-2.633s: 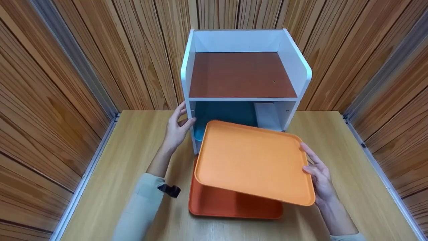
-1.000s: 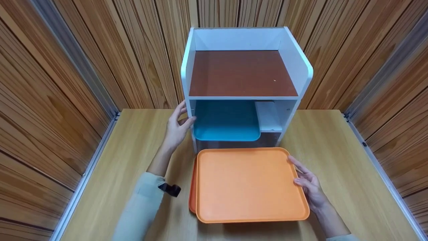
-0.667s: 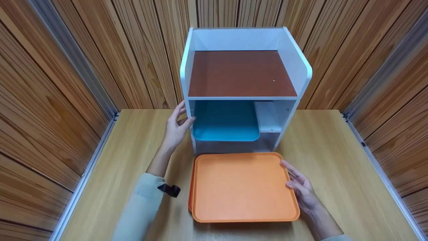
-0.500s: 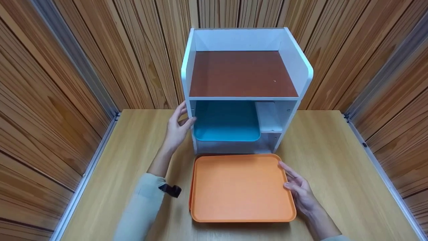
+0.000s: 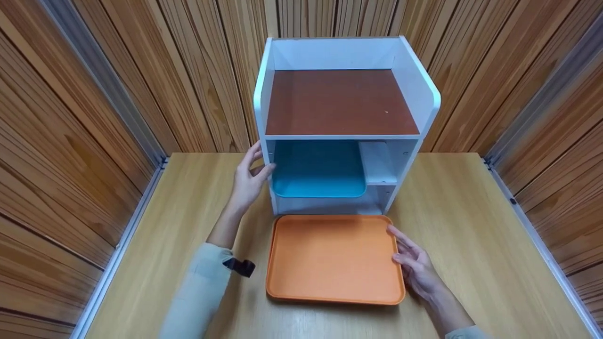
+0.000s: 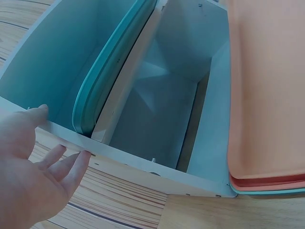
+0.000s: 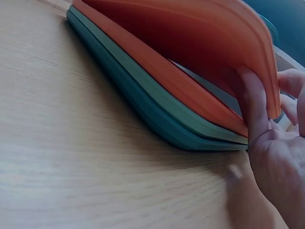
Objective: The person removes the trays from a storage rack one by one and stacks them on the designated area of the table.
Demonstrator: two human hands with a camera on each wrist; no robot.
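My right hand [image 5: 419,266] pinches the right edge of an orange tray [image 5: 334,259] in front of a small white shelf unit [image 5: 330,137]. In the right wrist view, the tray's held side is raised over a stack: a red-orange tray [image 7: 176,88], with a pale green rim [image 7: 157,98] and a teal tray [image 7: 143,114] beneath. At the unit's left side, my left hand [image 5: 249,176] grips the panel's front edge, thumb on the inner side and fingers outside. A blue tray [image 5: 320,176] lies on the middle shelf, its front sticking out.
The unit's top has a brown board [image 5: 341,101]. Below the blue tray is a lower compartment [image 5: 330,205]. A wooden table [image 5: 471,226] carries everything, with wood-panelled walls [image 5: 85,117] on the sides and behind. A dark wrist strap [image 5: 239,267] is on my left wrist.
My right hand has brought the orange tray from a tilted position before the shelf down and left, over the red-orange tray, which it now almost covers. My left hand has stayed at the panel.
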